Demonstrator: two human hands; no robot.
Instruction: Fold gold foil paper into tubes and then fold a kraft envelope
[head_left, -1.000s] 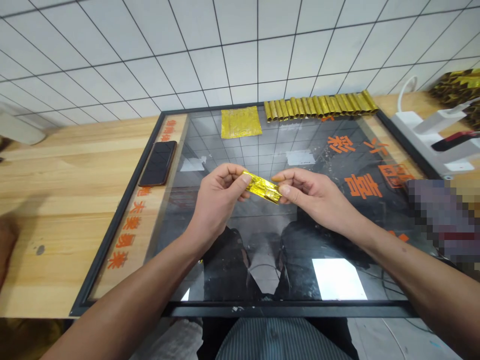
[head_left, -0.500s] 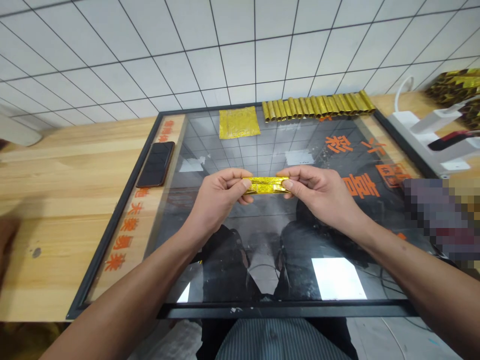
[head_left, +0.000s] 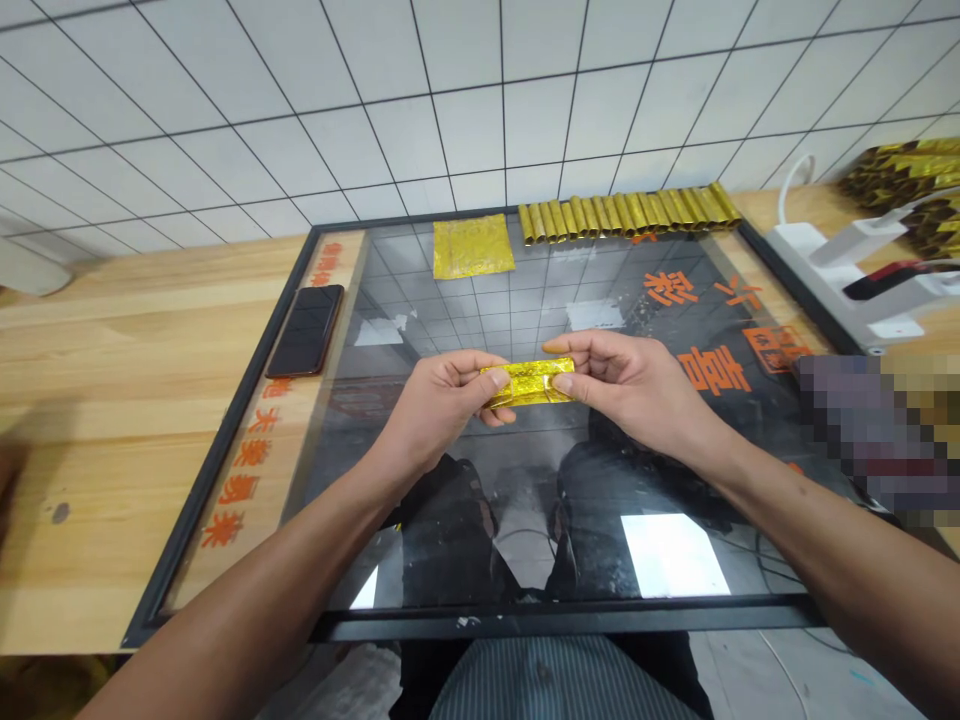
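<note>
A folded strip of shiny gold foil paper is held level in front of me, over the dark glass tabletop. My left hand pinches its left end, thumb on the front face and the other fingers behind and below. At the right end, the thumb of my right hand presses on the front face. The right index finger reaches over the strip's top edge, a little apart from it. Fingers behind the foil are partly hidden. Creases run lengthwise along the strip.
Behind the strip lie a flat gold foil sheet and a row of gold foil tubes. A black phone rests at the left. Right of the black frame are a white power strip and more folded gold pieces.
The strip has come slightly lower and tilted, now showing a broader face. My thumbs have slid inward along it, and my right index finger has lifted off the top edge.
</note>
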